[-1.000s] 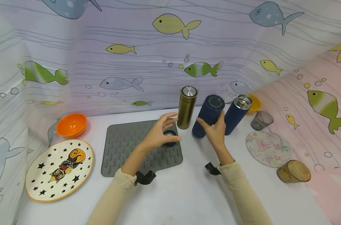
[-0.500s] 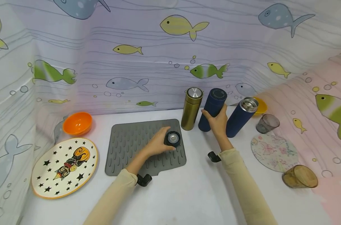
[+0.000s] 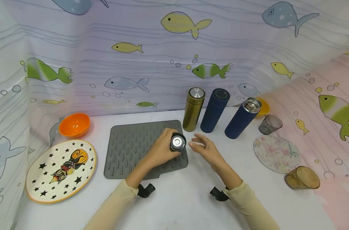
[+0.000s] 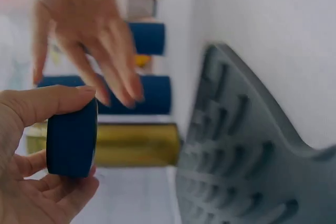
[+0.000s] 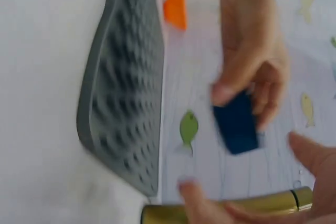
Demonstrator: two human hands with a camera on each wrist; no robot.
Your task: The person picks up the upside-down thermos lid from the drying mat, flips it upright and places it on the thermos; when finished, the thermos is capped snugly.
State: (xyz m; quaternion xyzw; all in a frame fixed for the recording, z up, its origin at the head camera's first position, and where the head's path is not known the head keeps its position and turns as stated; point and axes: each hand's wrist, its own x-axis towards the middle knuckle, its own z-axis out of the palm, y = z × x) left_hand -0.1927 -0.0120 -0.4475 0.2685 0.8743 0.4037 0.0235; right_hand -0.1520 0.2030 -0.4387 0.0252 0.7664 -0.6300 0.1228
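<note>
My left hand (image 3: 160, 149) grips a dark blue bottle lid (image 3: 178, 142) over the right part of the grey ridged mat (image 3: 128, 153). The lid's inner side, with a pale round centre, faces up in the head view; the left wrist view shows thumb and fingers round the lid (image 4: 71, 141). Just right of the lid, my right hand (image 3: 207, 152) is in the air, fingers loosely bent and holding nothing. Behind it stand a gold thermos (image 3: 193, 113), a capped blue thermos (image 3: 214, 113) and a lidless blue thermos (image 3: 240, 123) with its steel mouth showing.
At left are an orange bowl (image 3: 74, 125) and a star-patterned plate (image 3: 39, 179). On the right are a grey glass (image 3: 270, 124), a round floral board (image 3: 275, 155), an amber glass (image 3: 302, 178) and a partly hidden yellow bowl (image 3: 264, 107). A fish-print curtain backs the table.
My left hand has closed round the lid and now holds it. My right hand has let go of the capped blue thermos, left standing by the gold one, and moved left toward the lid.
</note>
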